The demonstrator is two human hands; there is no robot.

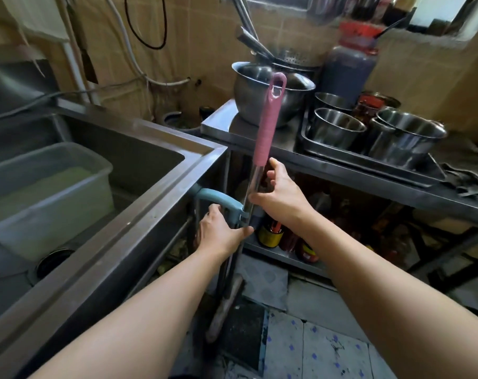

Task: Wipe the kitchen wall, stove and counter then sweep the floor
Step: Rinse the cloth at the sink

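Both hands are gripping sweeping tools, right hand [280,191] on broom [262,149], left hand [221,232] on dustpan handle [218,199]; sweeping apparently starting, next needing both lifted free.

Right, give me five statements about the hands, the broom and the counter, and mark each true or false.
1. The right hand holds the metal pole just below the pink ribbed broom handle. True.
2. The left hand is in the steel sink. False: it grips the pole lower down, by the light blue plastic dustpan handle.
3. A translucent plastic tub sits in the sink. True.
4. The large steel mixing bowl is on the floor. False: it stands on the steel counter.
5. The broom lies flat on the floor. False: it stands nearly upright.
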